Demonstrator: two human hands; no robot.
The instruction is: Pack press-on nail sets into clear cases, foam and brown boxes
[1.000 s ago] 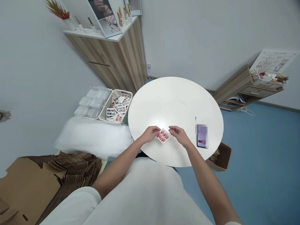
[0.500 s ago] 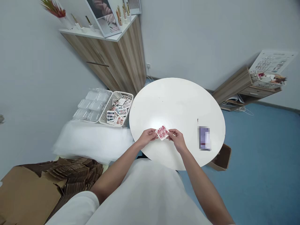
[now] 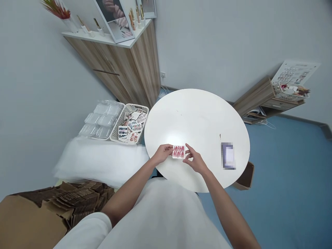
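Observation:
A small white card of press-on nails (image 3: 178, 152), with rows of red and pink nails, is held level above the near part of the round white table (image 3: 197, 114). My left hand (image 3: 164, 153) pinches the card's left edge between thumb and fingers. Beside the card's right edge is my right hand (image 3: 195, 160), its thumb and index finger spread apart around the corners. Whether a right fingertip still touches the card is hard to make out.
Left of the table stands a white basket (image 3: 112, 138) of nail cards, beside clear plastic boxes (image 3: 100, 119). White wrapping sheets (image 3: 98, 159) and folded cardboard (image 3: 77, 204) lie nearer. A blurred purple item (image 3: 228, 156) rests on the table's right. An open carton (image 3: 245, 178) sits on the floor.
The nail card has turned from a slant to square with me. My right hand has loosened from a pinch on its right side, its fingers spreading. My left hand keeps its grip.

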